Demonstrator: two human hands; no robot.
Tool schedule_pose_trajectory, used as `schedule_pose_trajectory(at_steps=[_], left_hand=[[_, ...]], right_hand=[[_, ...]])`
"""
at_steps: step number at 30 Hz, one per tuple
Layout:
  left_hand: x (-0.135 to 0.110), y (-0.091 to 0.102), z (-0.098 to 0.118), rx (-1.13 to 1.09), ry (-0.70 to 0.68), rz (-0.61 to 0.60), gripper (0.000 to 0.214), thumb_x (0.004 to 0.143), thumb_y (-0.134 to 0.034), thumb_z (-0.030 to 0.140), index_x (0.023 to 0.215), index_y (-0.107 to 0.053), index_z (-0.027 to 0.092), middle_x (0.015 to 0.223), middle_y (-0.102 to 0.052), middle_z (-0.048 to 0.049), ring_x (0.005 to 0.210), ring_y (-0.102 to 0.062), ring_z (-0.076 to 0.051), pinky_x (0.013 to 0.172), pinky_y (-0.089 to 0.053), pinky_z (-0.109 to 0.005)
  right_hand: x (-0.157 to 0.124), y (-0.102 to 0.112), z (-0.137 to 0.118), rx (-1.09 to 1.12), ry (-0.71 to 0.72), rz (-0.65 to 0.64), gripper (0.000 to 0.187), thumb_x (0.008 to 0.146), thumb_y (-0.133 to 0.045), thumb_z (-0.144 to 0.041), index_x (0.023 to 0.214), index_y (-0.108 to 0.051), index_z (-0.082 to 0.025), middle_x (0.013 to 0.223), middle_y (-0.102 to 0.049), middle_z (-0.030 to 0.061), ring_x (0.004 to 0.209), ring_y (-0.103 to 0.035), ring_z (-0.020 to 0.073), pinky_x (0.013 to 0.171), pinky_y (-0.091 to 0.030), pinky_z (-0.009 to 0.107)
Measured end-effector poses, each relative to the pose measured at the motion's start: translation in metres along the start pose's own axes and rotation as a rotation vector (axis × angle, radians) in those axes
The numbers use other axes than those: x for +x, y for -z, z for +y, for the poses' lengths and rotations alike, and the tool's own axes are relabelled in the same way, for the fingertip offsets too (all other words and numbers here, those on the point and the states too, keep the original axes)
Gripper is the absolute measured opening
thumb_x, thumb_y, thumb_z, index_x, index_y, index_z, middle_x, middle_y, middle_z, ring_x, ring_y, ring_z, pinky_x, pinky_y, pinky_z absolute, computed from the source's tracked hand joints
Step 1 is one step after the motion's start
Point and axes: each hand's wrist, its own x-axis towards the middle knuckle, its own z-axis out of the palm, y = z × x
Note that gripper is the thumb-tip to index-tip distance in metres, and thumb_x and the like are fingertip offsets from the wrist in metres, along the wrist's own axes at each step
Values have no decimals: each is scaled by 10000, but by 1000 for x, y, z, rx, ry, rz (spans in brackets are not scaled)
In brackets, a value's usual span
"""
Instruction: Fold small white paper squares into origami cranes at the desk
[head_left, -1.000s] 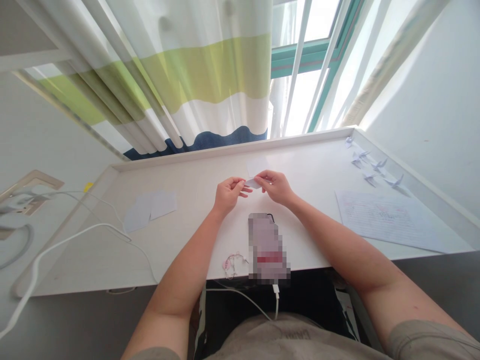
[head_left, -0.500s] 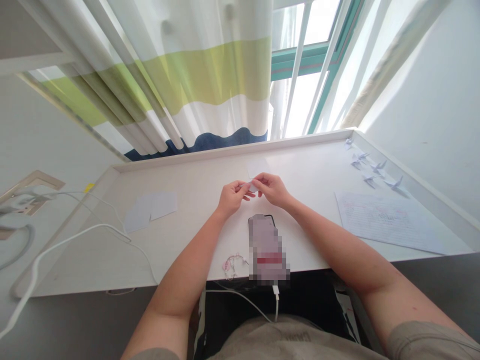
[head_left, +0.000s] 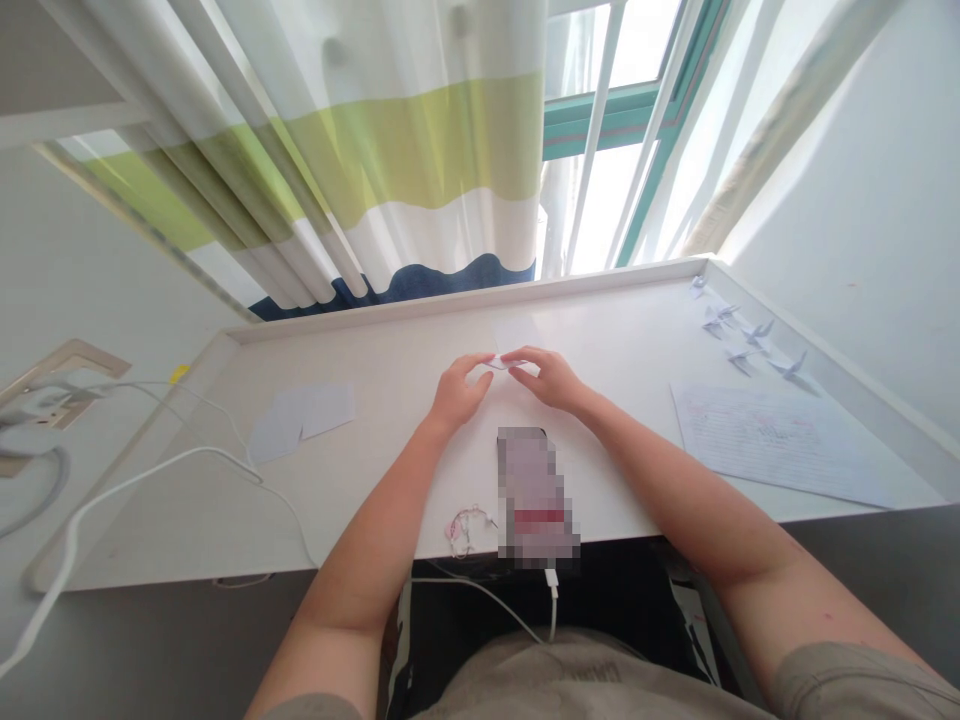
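Near the middle of the desk, a small folded piece of white paper [head_left: 499, 363] is between my two hands. My left hand [head_left: 459, 390] has its fingertips at the paper's left side, with the thumb bent below. From the other side my right hand [head_left: 551, 380] grips it with fingers on top and thumb underneath. Fingers partly cover the paper, so its exact folds cannot be made out. Just beyond my fingertips lies a pale sheet of paper [head_left: 516, 330].
A blurred-out phone [head_left: 532, 490] with a white cable and a beaded strap [head_left: 463, 530] lies at the front edge. Blank paper sheets [head_left: 304, 420] rest to the left. Several folded paper cranes [head_left: 742, 358] and a written sheet [head_left: 765, 440] are on the right. White cables [head_left: 150, 470] cross the left side.
My hands have turned and flattened over the paper, with fingers now pointing inward on top. The paper is tilted lower, and my left thumb has moved down from it.
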Motion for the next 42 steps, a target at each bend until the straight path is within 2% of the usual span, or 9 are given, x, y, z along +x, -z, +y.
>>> schedule_pose_trajectory(at_steps=[3,6,10,15,19,22,25,33,42], left_hand=[[1,2,-10,188,1,-142,310,842,-681,139,1103,-817,238,1283,-764,-95,1347,-628,-307,1231,-430,-538],[3,3,-17,319,-31,-187,221,867,-702,209,1037,-842,235,1345,-734,-109,1409,-565,-355,1246,-395,-588],[3,3,-17,328,-133,-171,198,934,-671,277,1044,-832,241,1323,-747,-101,1389,-577,-334,1228,-410,-575],[1,2,-14,256,-166,-220,185,940,-649,233,1035,-807,247,1130,-804,-82,1128,-714,-275,1085,-534,-480],[1,3,-10,293,-177,-231,164,912,-664,205,946,-816,257,1098,-818,-71,1094,-730,-277,1065,-540,-480],[1,3,-8,314,-184,-234,106,895,-722,267,868,-824,263,1073,-822,-70,1063,-741,-282,1059,-545,-483],[2,3,-7,307,-178,-237,90,883,-765,309,842,-831,263,1068,-821,-76,1041,-742,-282,1055,-548,-479],[2,2,-7,331,-152,-243,113,897,-722,237,839,-818,255,1102,-816,-75,1065,-729,-285,1047,-551,-487],[0,3,-5,312,-130,-230,121,895,-719,267,832,-821,264,1095,-815,-70,1057,-731,-285,1048,-558,-478]], right_hand=[[0,0,11,-202,13,-159,231,919,-709,-180,1103,-822,-264,1236,-779,100,1218,-686,306,1098,-496,542],[0,0,18,-272,8,-187,200,926,-723,-194,1076,-833,-268,1310,-753,105,1307,-638,328,1137,-463,587],[1,-2,19,-192,67,-150,282,919,-696,-139,1147,-816,-253,1281,-779,83,1237,-696,275,1128,-494,501],[4,-5,15,-183,90,-207,303,923,-604,-88,1005,-841,-256,1092,-827,53,1036,-754,247,1004,-555,425],[3,-4,10,-251,144,-262,256,923,-638,-130,1010,-844,-255,1118,-812,68,1051,-728,258,1009,-527,439],[2,-2,8,-274,149,-274,145,948,-707,-266,996,-844,-272,1119,-800,74,1069,-706,275,1002,-509,456],[3,-1,11,-250,148,-281,138,965,-723,-337,952,-844,-272,1080,-798,81,1040,-699,275,968,-510,444],[7,-4,17,-216,135,-281,150,973,-686,-263,942,-833,-257,1055,-792,75,1008,-671,257,961,-505,418],[7,-1,10,-250,155,-291,136,973,-713,-316,925,-824,-254,1039,-785,74,966,-654,258,923,-500,410]])
